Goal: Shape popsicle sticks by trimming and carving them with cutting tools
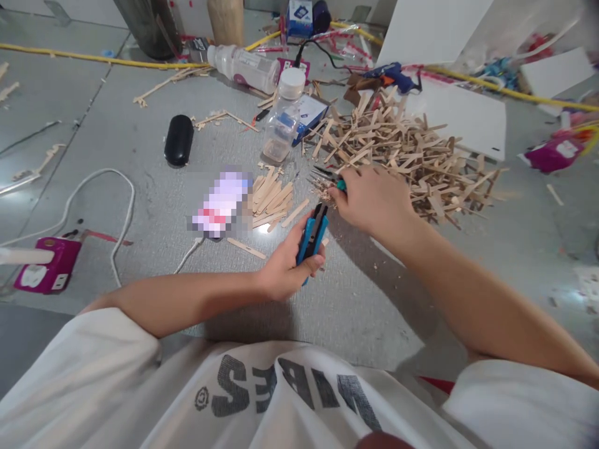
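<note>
My left hand [287, 265] is closed around a blue and black utility knife [312, 236], its dark tip pointing away from me. My right hand [369, 196] grips a small tool with a green handle [341, 184] and thin dark pointed jaws, which look like pliers; the fingers hide most of it. Under those jaws is a little heap of wood shavings [321, 187]. Just left of it lies a bundle of flat wooden sticks [271, 196]. A large pile of cut wooden sticks [412, 149] spreads beyond my right hand.
A phone [222, 202] with a blurred screen and a black case [178, 141] lie to the left. Two plastic bottles [283, 118] are behind the sticks, near a blue glue gun [395, 76]. A purple power socket [49, 265] and white cable [115, 249] are at left.
</note>
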### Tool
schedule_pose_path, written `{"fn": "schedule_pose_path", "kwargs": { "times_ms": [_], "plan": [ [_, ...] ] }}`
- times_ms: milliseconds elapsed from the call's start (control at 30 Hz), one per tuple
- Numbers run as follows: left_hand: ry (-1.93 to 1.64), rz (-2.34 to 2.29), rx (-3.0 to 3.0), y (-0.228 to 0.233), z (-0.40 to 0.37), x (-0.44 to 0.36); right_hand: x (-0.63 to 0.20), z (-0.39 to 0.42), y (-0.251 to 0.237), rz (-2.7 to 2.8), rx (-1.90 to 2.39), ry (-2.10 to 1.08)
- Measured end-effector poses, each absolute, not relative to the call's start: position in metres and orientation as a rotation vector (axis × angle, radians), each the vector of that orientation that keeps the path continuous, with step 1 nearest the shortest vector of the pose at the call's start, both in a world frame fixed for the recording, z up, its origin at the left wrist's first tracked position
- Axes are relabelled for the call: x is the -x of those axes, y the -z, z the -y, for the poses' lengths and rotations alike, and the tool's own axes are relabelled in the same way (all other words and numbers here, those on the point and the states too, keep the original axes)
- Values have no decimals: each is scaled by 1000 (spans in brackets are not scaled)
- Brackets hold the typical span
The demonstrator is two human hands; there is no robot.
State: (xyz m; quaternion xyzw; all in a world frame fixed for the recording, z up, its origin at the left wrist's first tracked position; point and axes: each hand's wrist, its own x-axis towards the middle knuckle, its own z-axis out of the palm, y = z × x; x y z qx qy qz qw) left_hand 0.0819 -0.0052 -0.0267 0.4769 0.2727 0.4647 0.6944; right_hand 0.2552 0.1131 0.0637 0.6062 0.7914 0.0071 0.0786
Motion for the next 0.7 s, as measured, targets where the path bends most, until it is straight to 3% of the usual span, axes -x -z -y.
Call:
{"fn": "schedule_pose_path", "kwargs": {
  "times_ms": [267, 700],
  "plan": [
    [-1093, -693, -985, 23, 0, -84, -282, -40, -31, -2317, -1947, 17],
    [-1183, -687, -1044, 24, 3, -78, -294, -42, -23, -2422, -2041, 120]
  ]
}}
